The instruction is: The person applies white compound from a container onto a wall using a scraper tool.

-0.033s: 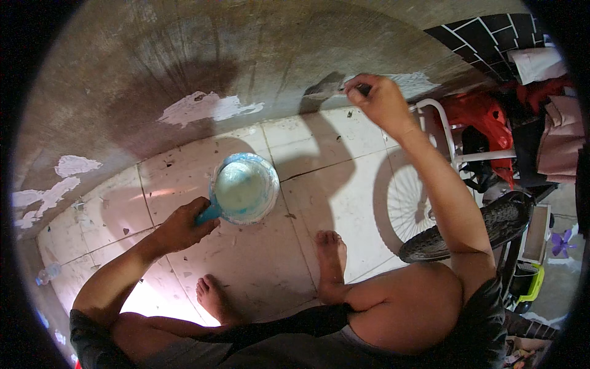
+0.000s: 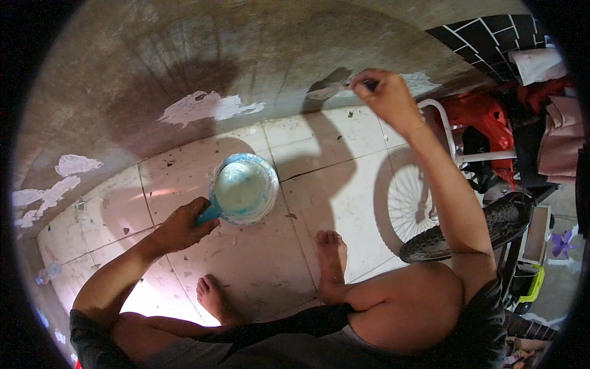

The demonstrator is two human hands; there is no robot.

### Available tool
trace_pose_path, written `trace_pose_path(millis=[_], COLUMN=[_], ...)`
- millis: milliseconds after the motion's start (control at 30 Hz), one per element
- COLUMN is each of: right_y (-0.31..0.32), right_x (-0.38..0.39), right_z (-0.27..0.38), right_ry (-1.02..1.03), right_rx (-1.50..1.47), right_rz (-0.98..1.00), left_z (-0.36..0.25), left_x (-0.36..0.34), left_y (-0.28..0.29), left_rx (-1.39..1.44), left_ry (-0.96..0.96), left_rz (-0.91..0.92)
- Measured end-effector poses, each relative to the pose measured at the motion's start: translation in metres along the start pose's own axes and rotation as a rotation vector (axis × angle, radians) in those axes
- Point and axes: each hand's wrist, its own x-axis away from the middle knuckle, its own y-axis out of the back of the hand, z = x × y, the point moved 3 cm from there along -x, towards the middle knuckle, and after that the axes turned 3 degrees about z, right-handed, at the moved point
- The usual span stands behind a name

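My left hand (image 2: pixel 184 224) grips the handle of a round light-blue dipper (image 2: pixel 269 184), which holds a pale white substance (image 2: pixel 238 186) and has white smears round its rim. Up at the grey wall (image 2: pixel 276 49), my right hand (image 2: pixel 387 101) pinches a thin tool (image 2: pixel 344 85), mostly hidden by fingers and shadow, against or very close to the surface. White patches (image 2: pixel 196 107) mark the lower wall, one just right of the tool. Both bare feet (image 2: pixel 330 258) rest on the tiled floor below.
A bicycle wheel (image 2: pixel 418 249) and white frame (image 2: pixel 485 157) stand at the right, beside red bags (image 2: pixel 491 123), pink cloth (image 2: pixel 559 147), a yellow-green container (image 2: pixel 527 289) and black tiles (image 2: pixel 473 40). A plastic bottle (image 2: pixel 49 273) lies at the far left on white floor tiles (image 2: pixel 92 240).
My right hand has shifted slightly right and upward along the wall. My left hand and the dipper have not visibly moved.
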Motion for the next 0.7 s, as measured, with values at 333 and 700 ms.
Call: trace_pose_path(millis=[333,700], right_y=[-0.012,0.029], right_x=[0.005,0.005], right_z=[-0.017,-0.011], right_ry=[-0.043,0.032], right_rx=[0.104,-0.057], right_rz=[0.041,-0.084], left_z=[-0.004,0.008], left_x=[0.0,-0.004], left_y=[0.001,-0.001], left_rx=[0.02,0.006], left_ry=[0.009,0.003], left_rz=[0.001,0.013])
